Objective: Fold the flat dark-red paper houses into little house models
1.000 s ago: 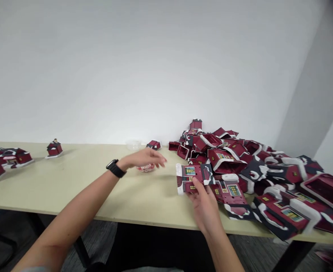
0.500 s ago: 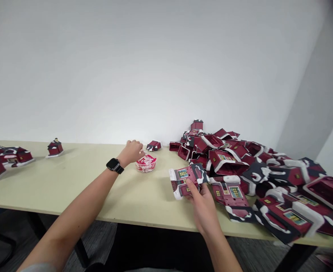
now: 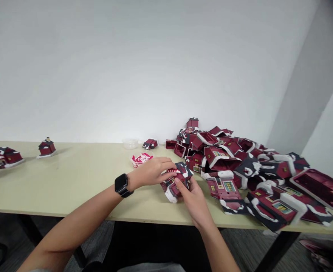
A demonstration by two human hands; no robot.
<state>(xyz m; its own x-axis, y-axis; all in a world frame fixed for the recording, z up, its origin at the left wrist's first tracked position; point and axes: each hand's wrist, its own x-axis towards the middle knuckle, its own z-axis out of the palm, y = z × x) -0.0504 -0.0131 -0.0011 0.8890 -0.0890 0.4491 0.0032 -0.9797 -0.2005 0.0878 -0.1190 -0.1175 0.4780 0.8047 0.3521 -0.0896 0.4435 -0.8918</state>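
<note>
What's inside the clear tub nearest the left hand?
Red-and-white pieces show in the clear tub. The left hand covers its near right side; anything there or beneath the top pieces is hidden.

Room: office-like, serving as a spot for tabletop handwork
Wall [image 3: 143, 68]: plain and pale, spread across twelve o'clock
Table [image 3: 78, 181]: long, light-topped, running out to nine o'clock, on dark legs [image 3: 278, 247]
Floor [image 3: 102, 238]: grey, carpet-like, seen at seven o'clock
Heap of model houses [image 3: 244, 168]: many alike, toward four o'clock, more like a workroom's batch than a home's ornaments
</note>
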